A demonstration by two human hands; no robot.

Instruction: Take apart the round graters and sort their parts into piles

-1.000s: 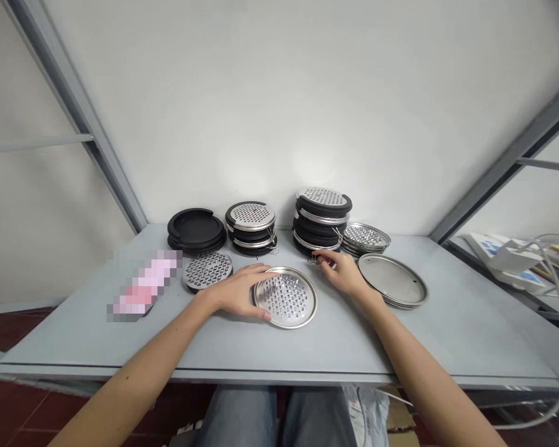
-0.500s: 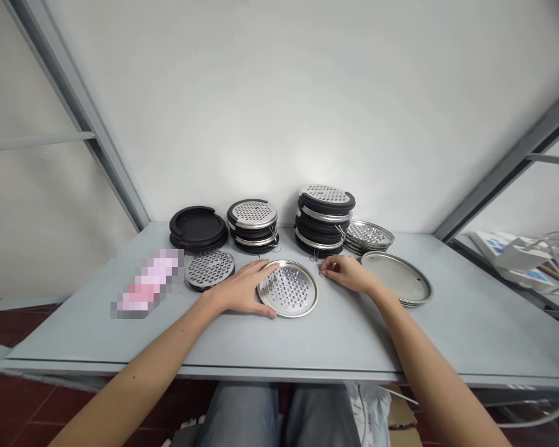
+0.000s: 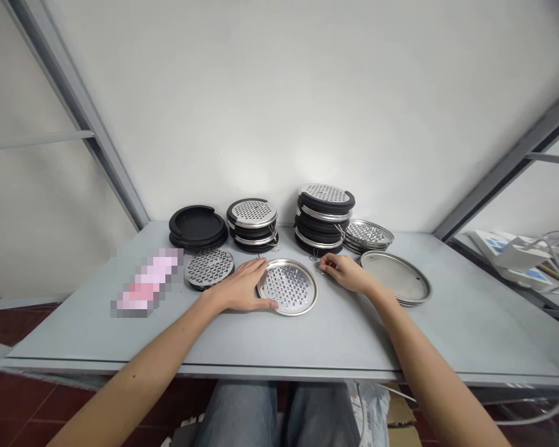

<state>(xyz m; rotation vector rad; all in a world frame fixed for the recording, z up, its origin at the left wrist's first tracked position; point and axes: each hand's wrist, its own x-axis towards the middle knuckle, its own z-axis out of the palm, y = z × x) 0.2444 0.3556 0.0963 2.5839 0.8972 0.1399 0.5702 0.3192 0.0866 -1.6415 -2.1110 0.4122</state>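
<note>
Grater disc [image 3: 289,288] flat, teeth up, L hand [image 3: 243,288] @ rim

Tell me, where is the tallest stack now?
In the head view, the tallest stack stands near the wall, just right of centre, beyond the right hand, beside stacked silver graters.

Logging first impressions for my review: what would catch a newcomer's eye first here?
The shiny toothed metal disc stands out first, flat near the middle of the table, with the left hand spread at its left rim. Behind it, slightly right, rises the tallest stack, black and silver. A pixelated pink patch shows at the table's left.
</note>
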